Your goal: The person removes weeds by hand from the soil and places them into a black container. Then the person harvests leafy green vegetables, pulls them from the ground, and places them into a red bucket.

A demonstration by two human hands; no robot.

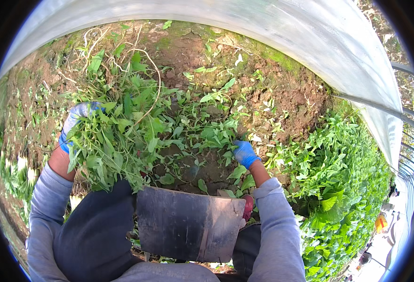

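My left hand (74, 120), in a blue glove, is closed around a large bundle of leafy green plants (111, 141). Pale stems or roots (97, 46) stick out of the far side, and leaves hang toward my knee. My right hand (245, 154), also in a blue glove, is low over the soil with its fingers closed at a clump of leafy stems (217, 135). The fingertips are partly hidden by leaves. Loose green plants lie on the brown soil (200, 169) between the hands.
A dark flat board (189, 224) sits between my knees. Dense green plants (341, 211) grow at right. White plastic sheeting (228, 10) curves along the far side, with a metal hoop (373, 104) at right. Bundles with white stalks (22, 165) lie at left.
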